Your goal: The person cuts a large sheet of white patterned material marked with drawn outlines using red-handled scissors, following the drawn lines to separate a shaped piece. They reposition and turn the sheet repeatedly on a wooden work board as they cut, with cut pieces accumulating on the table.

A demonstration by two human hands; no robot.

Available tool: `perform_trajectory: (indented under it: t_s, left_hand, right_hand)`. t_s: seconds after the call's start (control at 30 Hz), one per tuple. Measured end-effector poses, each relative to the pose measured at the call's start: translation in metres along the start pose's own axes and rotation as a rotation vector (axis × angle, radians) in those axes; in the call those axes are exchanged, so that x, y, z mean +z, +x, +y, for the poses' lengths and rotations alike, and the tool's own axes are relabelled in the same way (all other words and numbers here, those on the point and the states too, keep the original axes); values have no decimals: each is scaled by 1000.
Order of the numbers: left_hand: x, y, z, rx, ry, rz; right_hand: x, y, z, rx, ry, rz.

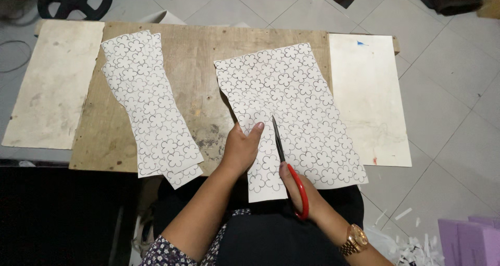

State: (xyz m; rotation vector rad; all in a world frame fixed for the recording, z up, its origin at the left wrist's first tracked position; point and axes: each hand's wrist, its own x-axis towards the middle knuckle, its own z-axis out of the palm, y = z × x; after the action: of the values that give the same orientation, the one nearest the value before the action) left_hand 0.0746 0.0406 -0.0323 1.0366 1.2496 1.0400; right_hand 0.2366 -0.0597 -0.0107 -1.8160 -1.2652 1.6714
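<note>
The right hand (298,185) grips red-handled scissors (285,159), blades slicing a flower-printed sheet (297,109) mid-worktop (192,57). The left hand (240,149), fingers pressed together, pins the paper at nine o'clock of the blades; a slip could nick its thumb or skew the cut.

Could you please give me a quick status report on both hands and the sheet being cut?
Left hand flat on flower-print sheet, pinning it. Right hand gripping red scissors, blades partway into sheet. Second printed strip lies apart, left on wooden board.
</note>
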Motion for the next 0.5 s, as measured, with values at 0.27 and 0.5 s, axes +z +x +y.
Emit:
perform_trajectory:
  t_s: [0.27, 0.5]
  left_hand:
    - [-3, -1, 0, -10, 18, -12]
    - [-5, -1, 1, -72, -25, -8]
  right_hand:
    - [-3, 2, 9, 52, -131, 28]
    - [-9, 3, 14, -67, -151, 27]
